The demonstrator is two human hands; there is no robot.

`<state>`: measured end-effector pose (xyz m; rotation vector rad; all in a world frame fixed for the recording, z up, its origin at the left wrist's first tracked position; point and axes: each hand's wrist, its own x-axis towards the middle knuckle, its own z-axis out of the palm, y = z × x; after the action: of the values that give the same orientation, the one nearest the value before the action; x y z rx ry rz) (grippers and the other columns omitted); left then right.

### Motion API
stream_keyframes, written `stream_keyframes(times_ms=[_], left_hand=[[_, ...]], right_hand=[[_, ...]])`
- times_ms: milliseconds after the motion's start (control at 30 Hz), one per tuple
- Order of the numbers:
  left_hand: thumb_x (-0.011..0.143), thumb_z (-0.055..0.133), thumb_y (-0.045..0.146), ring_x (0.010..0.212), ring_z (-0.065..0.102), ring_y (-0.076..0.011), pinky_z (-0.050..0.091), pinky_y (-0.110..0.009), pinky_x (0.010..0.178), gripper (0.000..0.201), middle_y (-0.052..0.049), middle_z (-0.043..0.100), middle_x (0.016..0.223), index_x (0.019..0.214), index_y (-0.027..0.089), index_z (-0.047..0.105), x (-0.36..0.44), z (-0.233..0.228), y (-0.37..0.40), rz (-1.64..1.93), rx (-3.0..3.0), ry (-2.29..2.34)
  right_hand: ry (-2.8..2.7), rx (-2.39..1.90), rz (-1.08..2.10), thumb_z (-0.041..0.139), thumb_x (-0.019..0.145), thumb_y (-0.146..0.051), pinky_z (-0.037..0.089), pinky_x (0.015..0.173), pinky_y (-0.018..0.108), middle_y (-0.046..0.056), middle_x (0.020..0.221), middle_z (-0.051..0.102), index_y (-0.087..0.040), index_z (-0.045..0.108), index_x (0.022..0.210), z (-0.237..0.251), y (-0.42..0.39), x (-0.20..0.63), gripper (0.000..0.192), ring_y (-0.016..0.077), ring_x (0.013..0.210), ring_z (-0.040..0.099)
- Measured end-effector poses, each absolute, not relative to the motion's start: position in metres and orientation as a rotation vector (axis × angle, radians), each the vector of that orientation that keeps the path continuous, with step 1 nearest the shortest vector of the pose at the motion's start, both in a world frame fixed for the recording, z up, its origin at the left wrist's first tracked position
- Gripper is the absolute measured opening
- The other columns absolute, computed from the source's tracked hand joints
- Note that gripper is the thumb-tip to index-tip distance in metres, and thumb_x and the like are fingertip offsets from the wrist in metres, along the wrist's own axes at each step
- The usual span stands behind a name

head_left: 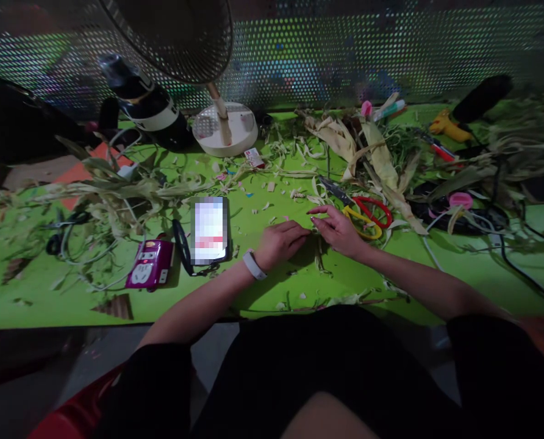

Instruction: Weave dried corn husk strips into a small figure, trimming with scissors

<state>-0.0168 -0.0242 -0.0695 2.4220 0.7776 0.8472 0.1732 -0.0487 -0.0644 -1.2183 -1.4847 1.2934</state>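
left hand (282, 242) and right hand (338, 233) seemingly pinch a thin husk strip (319, 259) together.

Dim overall, with a cool, muted cast. Sparkles with small specks of light through the perforated mesh (299, 61) at twelve o'clock, and glows palest at nine o'clock, on the phone screen (209, 230) — broken into coarse blocks, past reading. Casts soft shadow on the green tabletop (345, 274) beneath the left hand (282, 242) and right hand (340, 231), just off centre towards four o'clock. Sinks almost to black in the clothing (308, 360) around six o'clock and the black object (16, 122) at ten. Looks wide-angled — stretched towards the edges, softly blurred around two o'clock.
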Motion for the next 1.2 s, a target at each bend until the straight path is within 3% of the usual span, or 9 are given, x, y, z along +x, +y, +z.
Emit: stream_keyframes(times_ms=[200, 400, 633, 800, 967, 1100, 1200], left_hand=[[0.076, 0.069, 0.034, 0.083, 0.058, -0.0137, 0.047, -0.029, 0.080, 0.018, -0.004, 0.059, 0.084, 0.076, 0.016, 0.068, -0.019, -0.059, -0.015, 0.673, 1.919, 0.695], [0.076, 0.068, 0.036, 0.065, 0.052, -0.0081, 0.043, -0.023, 0.065, 0.023, 0.000, 0.058, 0.070, 0.079, 0.013, 0.064, -0.020, -0.048, -0.012, 0.384, 1.470, 0.687], [0.073, 0.072, 0.034, 0.062, 0.053, -0.0062, 0.042, -0.020, 0.059, 0.024, 0.002, 0.059, 0.068, 0.075, 0.012, 0.060, -0.018, -0.049, -0.016, 0.411, 1.334, 0.692], [0.062, 0.081, 0.031, 0.056, 0.057, -0.0067, 0.044, -0.019, 0.055, 0.033, 0.003, 0.061, 0.061, 0.070, 0.012, 0.055, -0.015, -0.053, -0.019, 0.443, 1.213, 0.758], [0.064, 0.079, 0.038, 0.061, 0.066, -0.0121, 0.052, -0.024, 0.057, 0.036, -0.004, 0.070, 0.069, 0.081, 0.010, 0.064, -0.017, -0.053, -0.019, 0.431, 1.083, 0.831], [0.069, 0.074, 0.041, 0.060, 0.066, -0.0117, 0.053, -0.024, 0.058, 0.050, -0.004, 0.072, 0.073, 0.111, 0.014, 0.063, -0.025, -0.054, -0.013, 0.483, 1.202, 0.850], [0.076, 0.068, 0.039, 0.063, 0.065, -0.0117, 0.052, -0.025, 0.062, 0.038, -0.004, 0.072, 0.075, 0.105, 0.015, 0.066, -0.033, -0.055, -0.009, 0.513, 1.509, 0.881]], right_hand=[[-1.518, -1.225, 1.250, 0.053, 0.090, -0.041, 0.019, 0.041, 0.022, -0.010, 0.051, 0.037, -0.019, 0.051, 0.107, -0.066, -0.048, 0.174, 0.028, 0.0068, 0.042, 0.026], [-1.556, -1.228, 1.231, 0.052, 0.090, -0.041, 0.019, 0.042, 0.022, -0.010, 0.051, 0.036, -0.019, 0.051, 0.107, -0.068, -0.049, 0.173, 0.028, 0.0069, 0.042, 0.027], [-1.547, -1.251, 1.258, 0.052, 0.090, -0.043, 0.021, 0.044, 0.023, -0.009, 0.052, 0.037, -0.021, 0.051, 0.107, -0.066, -0.049, 0.173, 0.028, 0.0082, 0.043, 0.030], [-1.551, -1.253, 1.249, 0.052, 0.089, -0.044, 0.022, 0.044, 0.023, -0.009, 0.051, 0.038, -0.020, 0.052, 0.106, -0.066, -0.049, 0.173, 0.029, 0.0080, 0.043, 0.030], [-1.522, -1.261, 1.281, 0.052, 0.089, -0.043, 0.022, 0.043, 0.022, -0.008, 0.054, 0.042, -0.020, 0.052, 0.105, -0.065, -0.049, 0.175, 0.029, 0.0075, 0.043, 0.029], [-1.637, -1.308, 1.276, 0.050, 0.090, -0.045, 0.027, 0.045, 0.022, -0.007, 0.056, 0.045, -0.019, 0.055, 0.101, -0.051, -0.047, 0.188, 0.029, 0.0080, 0.045, 0.036], [-1.839, -1.418, 1.178, 0.055, 0.086, -0.045, 0.028, 0.046, 0.023, -0.006, 0.055, 0.047, -0.018, 0.058, 0.098, -0.036, -0.046, 0.204, 0.030, 0.0085, 0.047, 0.039]])
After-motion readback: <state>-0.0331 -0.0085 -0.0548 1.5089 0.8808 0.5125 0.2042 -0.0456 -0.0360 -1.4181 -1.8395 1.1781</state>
